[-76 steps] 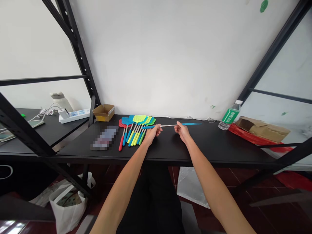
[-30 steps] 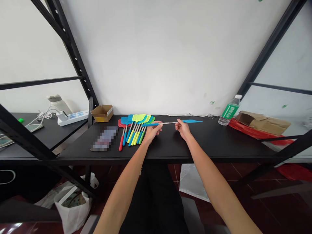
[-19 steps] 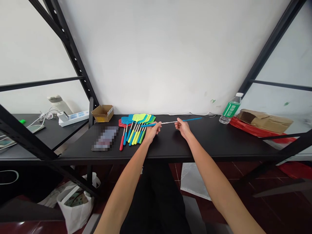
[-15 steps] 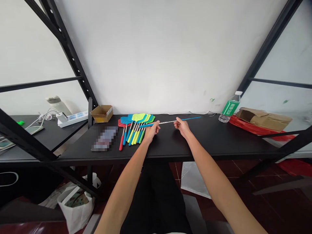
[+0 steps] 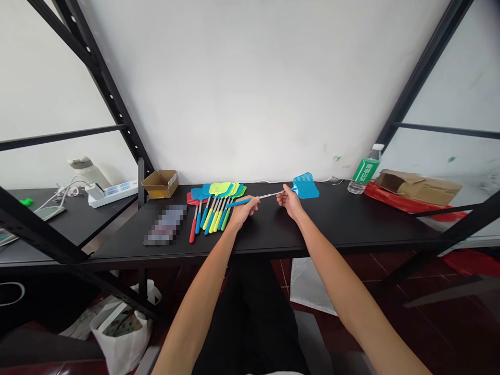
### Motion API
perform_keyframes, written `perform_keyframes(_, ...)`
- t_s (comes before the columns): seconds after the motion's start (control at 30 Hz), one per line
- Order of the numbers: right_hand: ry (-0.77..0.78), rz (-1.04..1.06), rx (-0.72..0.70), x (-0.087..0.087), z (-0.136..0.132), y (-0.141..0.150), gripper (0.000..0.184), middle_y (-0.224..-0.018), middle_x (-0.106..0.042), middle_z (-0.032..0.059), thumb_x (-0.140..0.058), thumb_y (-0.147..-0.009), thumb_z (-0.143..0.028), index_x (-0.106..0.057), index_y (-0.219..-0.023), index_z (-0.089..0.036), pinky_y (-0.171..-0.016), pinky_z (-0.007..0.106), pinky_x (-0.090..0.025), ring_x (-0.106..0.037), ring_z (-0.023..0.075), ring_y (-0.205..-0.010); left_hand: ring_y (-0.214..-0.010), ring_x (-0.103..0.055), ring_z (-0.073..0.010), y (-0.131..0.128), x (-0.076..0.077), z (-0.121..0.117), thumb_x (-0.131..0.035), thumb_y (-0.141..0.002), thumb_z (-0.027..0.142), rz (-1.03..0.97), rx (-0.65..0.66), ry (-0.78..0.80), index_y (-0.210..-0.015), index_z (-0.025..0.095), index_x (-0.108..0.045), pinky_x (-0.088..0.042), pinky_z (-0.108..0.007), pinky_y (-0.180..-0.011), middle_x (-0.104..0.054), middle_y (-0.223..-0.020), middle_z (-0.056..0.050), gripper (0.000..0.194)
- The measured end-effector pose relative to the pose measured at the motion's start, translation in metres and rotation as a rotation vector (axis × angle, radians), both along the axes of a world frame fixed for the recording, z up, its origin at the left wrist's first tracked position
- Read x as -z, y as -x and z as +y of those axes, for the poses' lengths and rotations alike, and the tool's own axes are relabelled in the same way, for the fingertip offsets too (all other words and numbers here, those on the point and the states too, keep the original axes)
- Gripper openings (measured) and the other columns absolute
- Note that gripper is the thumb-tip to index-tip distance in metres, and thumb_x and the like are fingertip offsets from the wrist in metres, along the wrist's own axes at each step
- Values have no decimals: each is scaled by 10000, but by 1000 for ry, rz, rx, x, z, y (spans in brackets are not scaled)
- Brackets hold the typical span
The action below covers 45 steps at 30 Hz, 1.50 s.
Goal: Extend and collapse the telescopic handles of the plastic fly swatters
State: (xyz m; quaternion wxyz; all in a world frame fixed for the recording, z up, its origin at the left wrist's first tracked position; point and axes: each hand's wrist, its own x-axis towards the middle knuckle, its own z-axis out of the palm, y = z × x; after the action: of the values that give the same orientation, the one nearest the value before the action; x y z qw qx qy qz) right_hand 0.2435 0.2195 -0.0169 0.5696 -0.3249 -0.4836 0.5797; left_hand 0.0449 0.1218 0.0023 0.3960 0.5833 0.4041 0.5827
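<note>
Left hand (image 5: 244, 208) is clamping the blue swatter (image 5: 270, 195) near its handle, right hand (image 5: 289, 202) is pinching it by the head (image 5: 307, 186), looking like a turning step, next move probably needing both grips aligned, head now showing its face right of grip versus edge-on earlier, swatter pile (image 5: 214, 208) sitting just left.

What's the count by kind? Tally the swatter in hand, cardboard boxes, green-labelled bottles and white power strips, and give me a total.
Blue swatter in hand: 1
Cardboard boxes: 2
Green-labelled bottle: 1
White power strip: 1
Total: 5
</note>
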Motion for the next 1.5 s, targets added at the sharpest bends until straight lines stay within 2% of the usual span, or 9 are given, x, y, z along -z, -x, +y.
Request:
perform_keyframes(0.33, -70, -148, -45, -2, -7, -1, 553, -556, -651, 59, -707, -754, -701, -684, -589, -174, -503, 271, -379, -551, 126, -499, -524, -484, -93, 1, 4, 3, -740, -799, 441, 31, 39, -15, -985, 186, -717, -356, -231, -482, -612, -666, -1, 316)
perform_keyframes(0.83, -112, -205, -112, -2, -9, -2, 457, -625, -699, 68, -773, -739, -615, -755, -656, -166, -554, 276, -385, -554, 122, -545, -540, -508, -100, 0, 3, 2, -762, -781, 454, 55, 47, 3, -1045, 168, -752, -377, -231, -486, -642, -676, -15, 389)
perform_keyframes(1.03, -134, -217, -155, -2, -9, -2, 392, -659, -722, 63, -799, -731, -569, -776, -695, -179, -563, 277, -389, -562, 126, -565, -532, -493, -99, 0, 4, 3, -754, -792, 471, 97, 50, -2, -956, 172, -769, -382, -233, -488, -625, -651, -9, 341)
perform_keyframes(1.27, -100, -196, -153, -1, -6, -2, 353, -650, -714, 51, -839, -688, -532, -771, -685, -186, -558, 272, -396, -567, 124, -569, -558, -511, -107, -1, 3, 1, -736, -811, 495, 80, 51, 2, -1108, 173, -763, -389, -236, -497, -652, -699, -29, 439)
perform_keyframes(1.4, -76, -187, -129, -3, -7, -1, 365, -642, -707, 46, -854, -644, -542, -758, -666, -190, -558, 270, -406, -573, 126, -575, -539, -481, -107, -1, 2, -1, -717, -820, 515, 78, 25, 4, -1056, 175, -785, -362, -246, -485, -639, -684, -26, 420)
perform_keyframes(1.5, -70, -174, -116, -2, -6, -1, 372, -645, -709, 46, -863, -623, -543, -755, -666, -190, -565, 267, -414, -582, 128, -591, -521, -463, -108, -2, 3, 0, -687, -834, 540, 89, -12, -4, -898, 165, -792, -355, -256, -484, -635, -664, -35, 395)
